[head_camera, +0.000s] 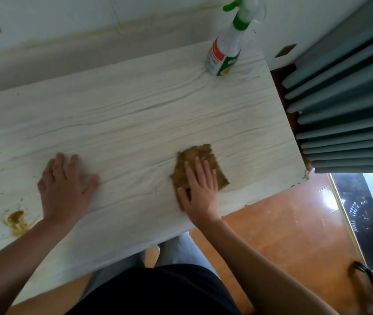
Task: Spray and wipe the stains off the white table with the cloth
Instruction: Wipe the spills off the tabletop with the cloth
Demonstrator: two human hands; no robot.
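A white table (135,114) with a pale wood grain fills most of the head view and runs aslant from the lower left to the upper right, over an orange-brown floor (283,235).

Nearest the camera are the person's dark top and grey trousers, just below the table's near edge. A foot in a dark sandal (367,289) stands on the floor at the lower right. Both bare forearms reach up from the bottom of the view onto the tabletop.

Close to the near edge on the left lies a yellow-brown stain (16,221), a blotch with a faint ring round it. It sits just beside the left forearm.

A little farther in, the left hand (66,189) lies flat on the bare surface, palm down, with its fingers straight and slightly spread. It holds nothing.

To its right, well apart from it, the right hand (200,192) presses palm down on a brown cloth (200,155), with its fingers straight and close together. The cloth lies spread flat on the table near the right end. Its far part and right edge show beyond the fingers.

At the far right corner of the table a clear spray bottle (225,55) stands upright. It has a green trigger head and a red, white and green label, and it is well apart from both hands.

Beyond the table is a white wall (90,19) with yellowish marks low down. A grey-green pleated curtain (344,110) hangs past the table's right end.
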